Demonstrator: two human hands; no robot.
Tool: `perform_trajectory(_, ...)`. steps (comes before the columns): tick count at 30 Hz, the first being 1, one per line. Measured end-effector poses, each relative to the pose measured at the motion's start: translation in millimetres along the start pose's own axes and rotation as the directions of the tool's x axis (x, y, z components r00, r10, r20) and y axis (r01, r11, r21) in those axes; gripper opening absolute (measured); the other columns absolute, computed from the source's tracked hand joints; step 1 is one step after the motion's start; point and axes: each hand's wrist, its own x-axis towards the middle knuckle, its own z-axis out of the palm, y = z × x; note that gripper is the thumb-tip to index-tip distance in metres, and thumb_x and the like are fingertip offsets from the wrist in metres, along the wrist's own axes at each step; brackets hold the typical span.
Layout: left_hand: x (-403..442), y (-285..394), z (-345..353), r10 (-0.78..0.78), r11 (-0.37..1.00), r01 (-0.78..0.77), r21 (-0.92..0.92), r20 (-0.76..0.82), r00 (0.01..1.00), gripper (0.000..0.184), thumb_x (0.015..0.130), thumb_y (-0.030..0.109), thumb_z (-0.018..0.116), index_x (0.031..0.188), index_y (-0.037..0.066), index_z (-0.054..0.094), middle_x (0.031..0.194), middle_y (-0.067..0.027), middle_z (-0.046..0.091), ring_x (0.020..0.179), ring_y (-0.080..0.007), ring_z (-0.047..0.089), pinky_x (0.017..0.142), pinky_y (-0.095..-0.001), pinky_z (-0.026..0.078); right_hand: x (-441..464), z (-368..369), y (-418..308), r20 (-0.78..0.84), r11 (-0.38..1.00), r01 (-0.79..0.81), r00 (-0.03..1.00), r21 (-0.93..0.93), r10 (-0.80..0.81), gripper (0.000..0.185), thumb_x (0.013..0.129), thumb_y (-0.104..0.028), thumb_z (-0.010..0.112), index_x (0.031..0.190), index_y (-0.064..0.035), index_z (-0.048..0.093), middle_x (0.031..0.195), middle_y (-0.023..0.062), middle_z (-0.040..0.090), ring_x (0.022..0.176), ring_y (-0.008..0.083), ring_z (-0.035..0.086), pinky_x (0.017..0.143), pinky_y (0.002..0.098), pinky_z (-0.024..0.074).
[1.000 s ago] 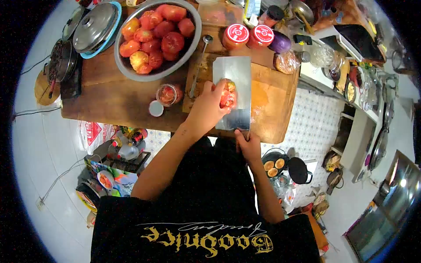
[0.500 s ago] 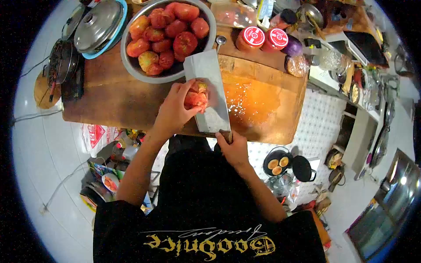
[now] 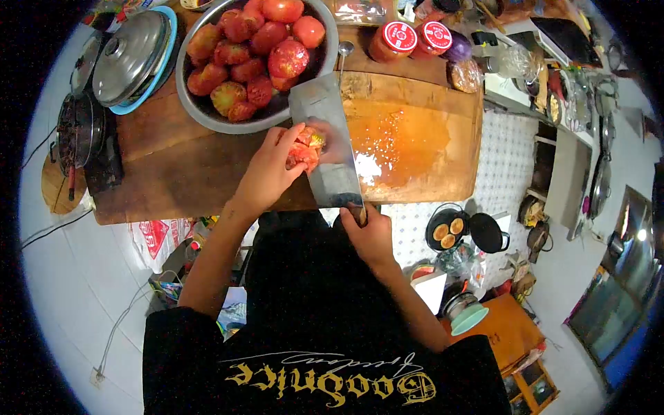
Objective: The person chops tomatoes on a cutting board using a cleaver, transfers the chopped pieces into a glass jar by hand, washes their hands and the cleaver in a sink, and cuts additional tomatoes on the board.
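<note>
My left hand (image 3: 266, 169) grips pieces of cut tomato (image 3: 304, 151) against the flat face of a wide cleaver (image 3: 330, 131). The cleaver's handle is in my right hand (image 3: 369, 234), near the table's front edge. Left of the wet cutting board (image 3: 422, 138), the blade is over the wooden table (image 3: 159, 152). A large metal bowl (image 3: 335, 41) holding several red tomatoes (image 3: 287, 59) stands just beyond the blade. The small open jar seen earlier does not show; my hands and the blade may hide it.
Two red-lidded jars (image 3: 398, 40) stand behind the board, beside a spoon (image 3: 345, 50). A lidded pot (image 3: 128, 59) and a black pan (image 3: 79, 131) are at the left. On the floor at the right is a pan with round cakes (image 3: 447, 232).
My hands have carried the cleaver and tomato pieces left off the cutting board. The spoon and board show more fully, and the camera view has shifted.
</note>
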Motion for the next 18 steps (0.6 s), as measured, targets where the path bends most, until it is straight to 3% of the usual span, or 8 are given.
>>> perform_trajectory(10,-6.6,2.7,-2.9,-0.031,0.993,0.026,0.118,0.039,0.999,0.06,0.076,0.008,0.07,0.131,0.004,0.044,0.116,-0.0183,0.048,0.101,-0.0373,0.056,0.087,-0.0412,0.048,-10.7,0.2,-6.7,-0.049,1.0,-0.001,0.999,-0.017,0.0,0.028,0.082,-0.023,0.07,0.091,0.0028,0.066,0.062,0.013,0.062,0.052,0.0184,0.059,0.052,0.031,0.0458)
perform_trajectory(12,-5.9,2.9,-3.9,-0.066,0.987,0.059,0.151,0.037,0.997,0.06,0.076,0.009,0.07,0.131,0.004,0.044,0.116,-0.0183,0.048,0.1,-0.0373,0.057,0.087,-0.0412,0.048,-10.9,0.9,-7.6,-0.105,0.999,0.054,0.993,0.005,-0.053,0.027,0.083,-0.027,0.068,0.086,0.0002,0.063,0.068,0.0171,0.065,0.064,0.0325,0.066,0.057,0.0404,0.051)
perform_trajectory(18,-11.4,1.3,-1.2,-0.095,0.994,0.095,0.061,0.003,0.995,0.06,0.077,0.013,0.07,0.131,0.003,0.044,0.121,-0.0193,0.047,0.106,-0.0378,0.054,0.091,-0.0408,0.046,-11.4,-4.8,-9.9,-0.076,0.999,0.001,0.997,-0.045,-0.005,0.029,0.083,-0.027,0.067,0.085,0.0008,0.063,0.065,0.0171,0.064,0.06,0.033,0.065,0.056,0.041,0.0503)
